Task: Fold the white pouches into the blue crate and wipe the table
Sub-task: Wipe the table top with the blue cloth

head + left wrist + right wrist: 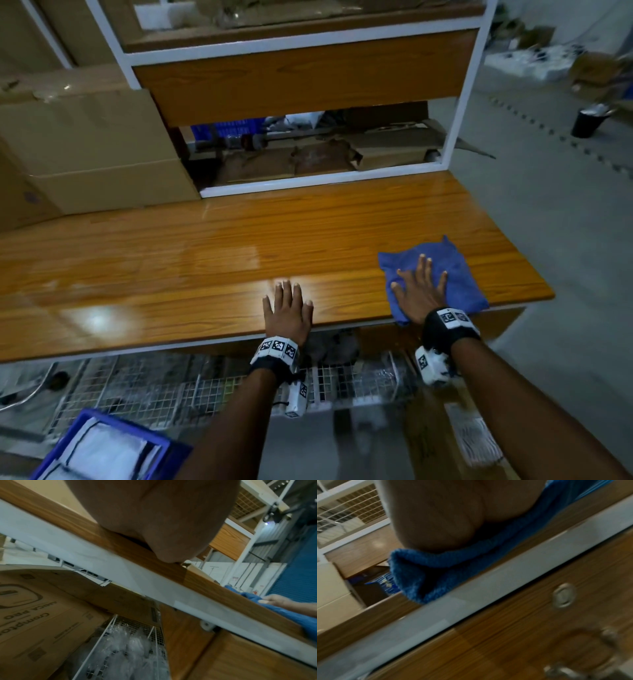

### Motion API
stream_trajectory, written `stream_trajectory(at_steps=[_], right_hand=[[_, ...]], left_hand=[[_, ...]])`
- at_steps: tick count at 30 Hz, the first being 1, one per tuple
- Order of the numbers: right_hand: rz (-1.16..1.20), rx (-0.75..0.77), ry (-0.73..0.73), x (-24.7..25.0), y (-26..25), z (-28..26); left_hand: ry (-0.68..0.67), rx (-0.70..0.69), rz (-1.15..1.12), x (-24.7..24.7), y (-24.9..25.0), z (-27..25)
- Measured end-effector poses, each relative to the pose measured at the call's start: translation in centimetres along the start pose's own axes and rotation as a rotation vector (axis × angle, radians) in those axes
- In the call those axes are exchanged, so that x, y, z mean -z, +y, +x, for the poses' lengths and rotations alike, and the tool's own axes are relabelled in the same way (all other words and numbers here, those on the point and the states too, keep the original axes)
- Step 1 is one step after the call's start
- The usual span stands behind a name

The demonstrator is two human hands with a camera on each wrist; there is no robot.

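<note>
1. Head view: right hand [420, 294] lies flat, fingers spread and straight, pressing a blue cloth [455, 274] onto the wooden table [205, 260] near its right front corner; one cloth corner hangs over the front edge
2. Left hand [288, 310] rests flat on bare wood just left of the cloth, fingers straight, holding nothing
3. Blue crate [102, 442] sits on the floor at lower left, below the table; white pouches [106, 448] with dark edging lie inside it
4. Left wrist view: only the heel of the left palm on the table edge; it adds a printed cardboard box [42, 615] and a wire basket [133, 649] of clear plastic bags under the table, plus the right fingertips [267, 599] on the cloth
5. Right wrist view, blurred: the cloth's thick folded rim [426, 566] under the palm, and a round metal fitting [564, 595] on the wood panel below the edge; fingers not visible here
</note>
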State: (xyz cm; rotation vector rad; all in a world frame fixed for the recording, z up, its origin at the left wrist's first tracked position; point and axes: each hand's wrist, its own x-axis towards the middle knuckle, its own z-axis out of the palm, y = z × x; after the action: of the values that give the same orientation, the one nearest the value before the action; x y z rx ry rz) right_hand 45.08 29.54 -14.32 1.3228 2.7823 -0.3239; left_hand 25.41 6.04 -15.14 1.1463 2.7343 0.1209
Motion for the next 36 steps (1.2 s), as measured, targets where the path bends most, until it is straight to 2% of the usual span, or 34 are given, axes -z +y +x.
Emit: stream_trajectory(at_steps=[4,8,12,15,18,22,25,27,29,31,33,36], right_hand=[[-0.024,-0.079,-0.023,1.9,6.7,0.6],[-0.009,-0.119,-0.054,2.6,8.8,2.0],[0.006,0.043,-0.072,2.1,6.0,3.4],[-0.004,0.167,-0.077,1.7,3.9,2.3],[-0.029,0.206,-0.043,1.2,5.2,-0.1],[-0.028,0.053,0.008,1.8,12.1,-1.4],[-0.001,-0.075,-0.013,3.0,17.3,0.1],[0.023,-0.142,-0.035,3.7,19.0,2.0],[0.037,-0.181,-0.061,4.1,18.6,3.9],[0.035,-0.149,-0.099,4.5,16.5,5.1],[0.013,-0.050,-0.123,4.3,13.8,5.2],[-0.020,0.119,-0.147,3.3,10.8,2.6]], left_hand=[[0.018,-0.031,0.019,-0.6,4.0,0.0],[0.074,-0.019,0.034,-1.4,7.0,-0.2],[0.105,0.047,0.003,-1.9,8.1,0.0],[0.095,0.082,0.004,-1.9,9.2,0.5],[0.077,0.053,-0.010,-1.8,11.2,1.4],[0.077,0.010,-0.002,-2.3,13.7,1.7],[0.094,0.012,0.025,-2.7,14.1,1.3],[0.097,0.003,0.030,-2.9,14.2,1.2],[0.101,0.000,0.032,-3.0,14.2,1.2],[0.111,0.000,0.032,-3.0,14.2,1.2],[0.123,-0.004,0.024,-2.9,14.1,1.1],[0.130,-0.013,0.005,-2.6,14.2,0.9]])
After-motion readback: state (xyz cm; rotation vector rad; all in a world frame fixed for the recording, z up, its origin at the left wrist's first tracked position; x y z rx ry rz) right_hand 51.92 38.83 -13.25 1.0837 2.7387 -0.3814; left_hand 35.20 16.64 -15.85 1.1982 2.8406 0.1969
